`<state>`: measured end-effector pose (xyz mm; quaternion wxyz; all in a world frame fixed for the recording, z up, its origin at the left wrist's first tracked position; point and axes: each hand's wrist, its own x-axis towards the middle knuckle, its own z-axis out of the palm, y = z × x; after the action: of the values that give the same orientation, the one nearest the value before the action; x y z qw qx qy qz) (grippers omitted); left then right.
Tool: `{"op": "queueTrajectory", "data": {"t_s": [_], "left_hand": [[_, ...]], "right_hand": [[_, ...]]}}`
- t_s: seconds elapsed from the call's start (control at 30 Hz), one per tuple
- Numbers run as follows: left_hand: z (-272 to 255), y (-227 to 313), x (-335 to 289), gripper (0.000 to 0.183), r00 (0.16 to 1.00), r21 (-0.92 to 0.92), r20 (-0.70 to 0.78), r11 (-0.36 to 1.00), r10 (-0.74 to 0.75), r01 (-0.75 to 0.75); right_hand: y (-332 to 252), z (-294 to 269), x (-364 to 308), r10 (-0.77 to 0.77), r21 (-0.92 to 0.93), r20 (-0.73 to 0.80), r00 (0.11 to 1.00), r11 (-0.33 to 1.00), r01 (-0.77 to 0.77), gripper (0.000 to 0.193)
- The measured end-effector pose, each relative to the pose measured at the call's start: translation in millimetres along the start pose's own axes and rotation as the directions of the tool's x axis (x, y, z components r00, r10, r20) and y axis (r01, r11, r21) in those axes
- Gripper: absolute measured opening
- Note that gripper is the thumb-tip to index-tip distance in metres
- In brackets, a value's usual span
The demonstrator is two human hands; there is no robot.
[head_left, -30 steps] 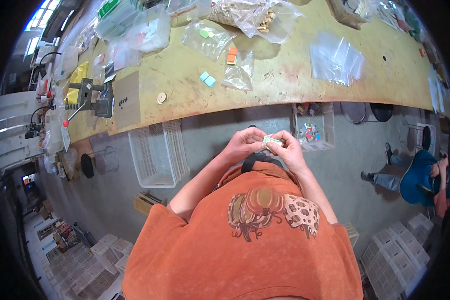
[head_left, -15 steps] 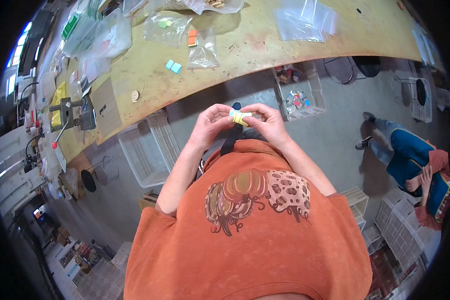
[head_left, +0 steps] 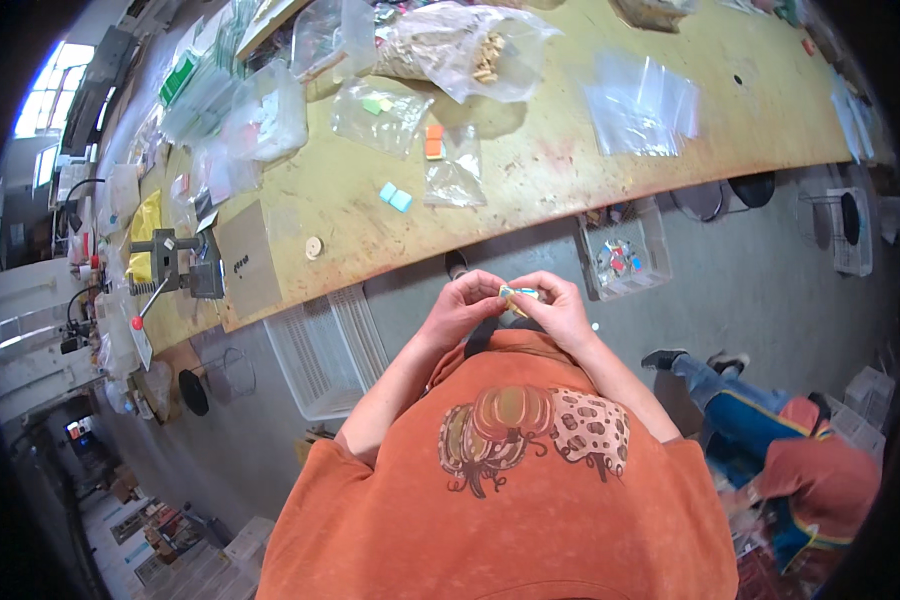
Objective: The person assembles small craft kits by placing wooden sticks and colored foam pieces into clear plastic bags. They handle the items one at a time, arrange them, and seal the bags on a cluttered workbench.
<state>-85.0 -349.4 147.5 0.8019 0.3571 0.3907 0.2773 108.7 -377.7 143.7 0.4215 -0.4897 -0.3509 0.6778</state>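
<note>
My left hand [head_left: 465, 305] and my right hand [head_left: 558, 308] meet in front of my chest, just below the edge of the yellow workbench [head_left: 530, 170]. Between the fingertips of both hands sits a small yellowish piece with a light blue part [head_left: 518, 294]. Both hands pinch it together. Its exact shape is too small to tell. On the bench above my hands lie two small light blue blocks [head_left: 395, 196], an orange block [head_left: 434, 141] and a clear plastic bag [head_left: 454, 170].
Several clear bags [head_left: 640, 100], a bag of small tan pieces [head_left: 470, 50] and a small press tool [head_left: 175, 265] lie on the bench. A white wire basket [head_left: 325, 345] and a clear bin of coloured bits [head_left: 620, 255] stand below it. Another person [head_left: 780, 450] is at lower right.
The view has shifted, so the bench and bins sit differently in the picture. My hands stay together at my chest, still working the small piece between the fingertips.
</note>
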Motion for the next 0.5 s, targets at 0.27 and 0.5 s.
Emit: {"op": "queueTrajectory", "data": {"t_s": [0.27,0.5], "left_hand": [[-95,48,10,0.019,0.999,-0.056,-0.039,0.998,0.009,-0.012],[-173,66,35,0.015,0.997,0.189,-0.070,0.982,0.032,-0.018]], "right_hand": [[-24,70,72,0.103,-0.048,0.058,0.993,0.994,-0.101,0.029],[-11,107,127,0.317,-0.125,-0.014,0.948,0.940,-0.317,0.030]]}}
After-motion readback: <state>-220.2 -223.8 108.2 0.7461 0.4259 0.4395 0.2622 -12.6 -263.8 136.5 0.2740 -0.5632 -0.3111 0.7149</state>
